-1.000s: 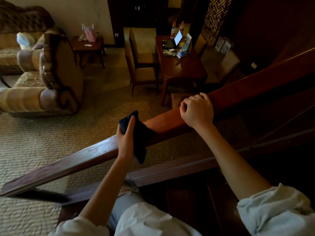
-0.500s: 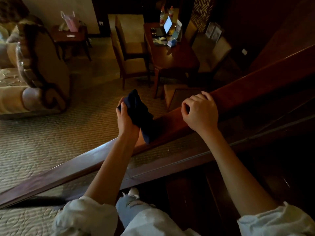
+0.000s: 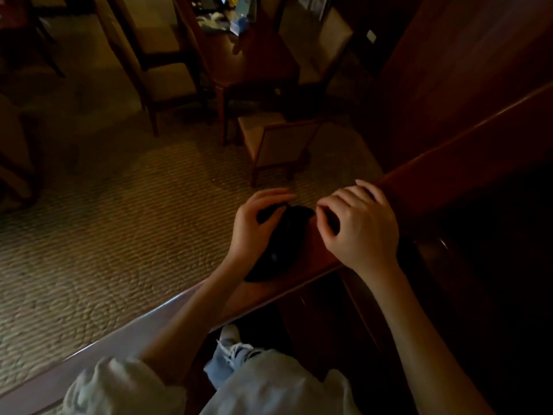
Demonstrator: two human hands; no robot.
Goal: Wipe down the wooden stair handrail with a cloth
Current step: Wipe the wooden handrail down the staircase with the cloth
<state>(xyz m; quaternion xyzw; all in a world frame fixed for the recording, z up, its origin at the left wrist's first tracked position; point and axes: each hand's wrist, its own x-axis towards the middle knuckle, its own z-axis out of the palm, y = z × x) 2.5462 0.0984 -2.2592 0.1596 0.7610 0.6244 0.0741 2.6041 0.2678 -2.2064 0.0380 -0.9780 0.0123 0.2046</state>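
Left hand (image 3: pixel 254 229) is gripping dark cloth (image 3: pixel 284 244) on handrail (image 3: pixel 317 256); right hand (image 3: pixel 362 232) is curling beside it, grip unclear; bunched cloth risks slipping off.

No text, label, brand, number or sign can be read anywhere in this dim view. The one likely carrier is a blue box (image 3: pixel 239 23) on the table (image 3: pixel 257 67), well beyond the fingers (image 3: pixel 269 194) and above them in the picture. It is too blurred and dark for any lettering to be made out.
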